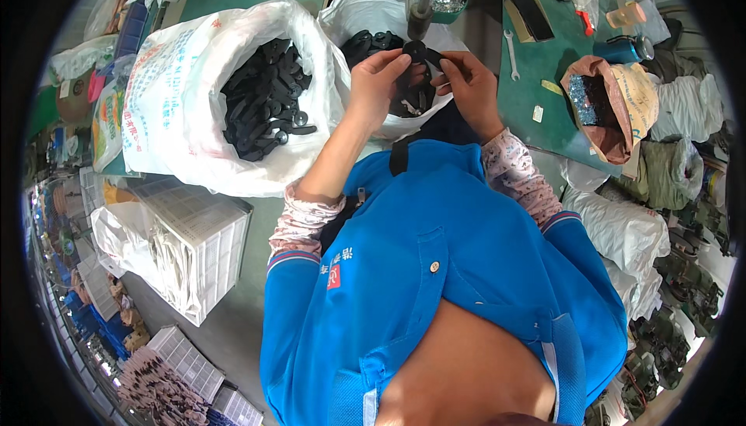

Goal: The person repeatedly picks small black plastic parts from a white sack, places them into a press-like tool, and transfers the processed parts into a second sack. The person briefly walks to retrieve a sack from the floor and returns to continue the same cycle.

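Left hand: the left hand (378, 76) is raised in front of the chest, its fingers closed on one side of a small black plastic part (420, 53), so that the piece is kept steady at working height.
Right hand: the right hand (466, 76) is closed on the other side of the same part, thumb and fingers pinched, so the piece is braced between both hands (the exact finger contact is too small to be made out).
Black part: it is held between the two hands, just above the far white bag (365, 10), whose mouth lies directly beneath.
Left bag: a large white sack (179, 92) is stood open to the left, filled with similar black parts (264, 99), its rim rolled back so that the contents can be reached.
Worktop: a green worktop (536, 92) lies to the right, with a spanner (510, 54) and a dark flat case (531, 12) laid within reach.
Crate: a white slatted crate (198, 247) is stood near left on the floor.
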The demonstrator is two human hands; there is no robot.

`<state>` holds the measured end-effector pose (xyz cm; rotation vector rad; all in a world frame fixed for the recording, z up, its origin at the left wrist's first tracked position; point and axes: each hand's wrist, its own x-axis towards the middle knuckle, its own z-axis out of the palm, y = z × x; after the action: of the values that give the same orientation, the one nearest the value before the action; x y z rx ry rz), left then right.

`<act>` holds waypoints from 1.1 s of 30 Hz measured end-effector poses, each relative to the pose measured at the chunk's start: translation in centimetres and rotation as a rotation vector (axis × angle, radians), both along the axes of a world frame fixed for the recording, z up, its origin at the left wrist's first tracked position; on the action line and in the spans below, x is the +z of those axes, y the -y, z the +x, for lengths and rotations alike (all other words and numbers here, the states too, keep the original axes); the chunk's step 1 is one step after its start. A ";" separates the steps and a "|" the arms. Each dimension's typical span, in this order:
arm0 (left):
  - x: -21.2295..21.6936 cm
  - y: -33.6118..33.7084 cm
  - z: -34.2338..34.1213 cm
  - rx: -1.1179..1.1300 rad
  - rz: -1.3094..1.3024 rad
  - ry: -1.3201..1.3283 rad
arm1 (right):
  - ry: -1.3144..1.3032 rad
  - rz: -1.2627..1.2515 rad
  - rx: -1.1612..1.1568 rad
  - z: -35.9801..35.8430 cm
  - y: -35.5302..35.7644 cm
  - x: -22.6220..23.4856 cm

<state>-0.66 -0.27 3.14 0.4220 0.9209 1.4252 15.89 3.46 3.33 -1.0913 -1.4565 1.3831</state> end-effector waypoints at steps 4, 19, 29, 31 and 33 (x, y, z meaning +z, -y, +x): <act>1.0 -2.0 -0.3 -0.001 0.060 -0.189 | 0.051 0.009 0.040 -0.3 -1.5 1.9; 2.5 -10.0 -1.7 0.034 0.098 -0.490 | 0.120 -0.230 0.207 -1.0 -8.3 5.2; -9.1 1.7 -14.5 0.195 -0.255 -1.151 | 0.070 -0.238 0.195 -0.7 -7.5 4.6; -8.9 3.6 -16.6 0.414 -0.385 -1.158 | 0.072 -0.231 0.197 -0.7 -7.4 4.4; -7.7 3.6 -17.4 0.448 -0.618 -1.374 | 0.054 -0.240 0.192 -0.7 -7.3 4.7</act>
<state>-18.05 -3.89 -4.60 0.7489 2.5971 1.0013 15.16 10.77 8.04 -1.1694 -1.4932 1.7102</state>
